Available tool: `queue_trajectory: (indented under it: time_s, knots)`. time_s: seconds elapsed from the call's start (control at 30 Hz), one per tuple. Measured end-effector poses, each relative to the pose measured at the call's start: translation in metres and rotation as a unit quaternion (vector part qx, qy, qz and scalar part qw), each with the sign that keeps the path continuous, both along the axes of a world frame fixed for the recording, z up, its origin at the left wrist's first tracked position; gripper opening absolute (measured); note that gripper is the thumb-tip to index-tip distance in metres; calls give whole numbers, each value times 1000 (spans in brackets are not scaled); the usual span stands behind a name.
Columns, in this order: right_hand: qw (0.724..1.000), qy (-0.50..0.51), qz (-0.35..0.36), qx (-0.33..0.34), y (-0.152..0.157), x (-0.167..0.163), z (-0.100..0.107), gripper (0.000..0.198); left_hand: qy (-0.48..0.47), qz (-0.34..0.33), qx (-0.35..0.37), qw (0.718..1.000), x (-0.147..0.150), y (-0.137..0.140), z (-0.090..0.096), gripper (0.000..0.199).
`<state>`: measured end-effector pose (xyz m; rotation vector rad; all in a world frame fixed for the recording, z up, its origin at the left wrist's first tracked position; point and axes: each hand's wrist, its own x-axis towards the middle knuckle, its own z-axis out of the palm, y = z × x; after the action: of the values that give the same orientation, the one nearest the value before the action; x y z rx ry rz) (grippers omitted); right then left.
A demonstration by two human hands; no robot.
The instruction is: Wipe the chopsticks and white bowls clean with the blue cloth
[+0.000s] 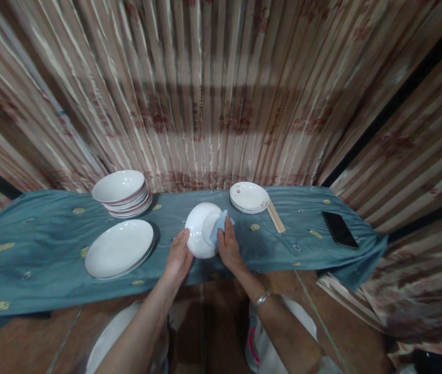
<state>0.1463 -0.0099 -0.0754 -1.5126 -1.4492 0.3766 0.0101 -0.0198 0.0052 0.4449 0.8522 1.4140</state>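
A white bowl (196,224) is held up over the front part of the table, its underside and foot ring turned toward me. My left hand (179,254) grips its left rim, the fingers partly hidden behind it. In my right hand (228,245) is a light blue cloth (217,227), pressed against the bottom of the bowl near the foot ring. A silver bracelet (263,297) circles my right wrist.
Stacked bowls (121,186) stand at the back left, with oval white plates (119,249) before them. Small flowered plates (249,196) and wooden chopsticks (276,217) lie right of centre. Farther right is a black phone (339,229). A blue-green cloth (49,249) covers the table; curtains (205,93) hang behind.
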Motion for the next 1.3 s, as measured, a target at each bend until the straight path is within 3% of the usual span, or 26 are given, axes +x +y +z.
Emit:
queue_trajectory:
  time_s: [0.3,0.63,0.83,1.07,1.3]
  knots:
    - [999,-40,19,-15,-29,-13,-9,62,-24,24,-36,999,-4,7,-9,4]
    - [979,-166,100,59,-53,-30,9,55,-9,15,-35,999,-3,8,-8,13]
    - [962,-222,108,118,-38,-31,30,58,33,-12,-1,999,-1,1,-8,6]
    - [956,-246,69,141,-19,-16,67,52,51,-78,63,994,4,-10,0,31]
    - [980,-133,21,147,-1,9,73,50,60,-117,61,989,9,-15,8,34]
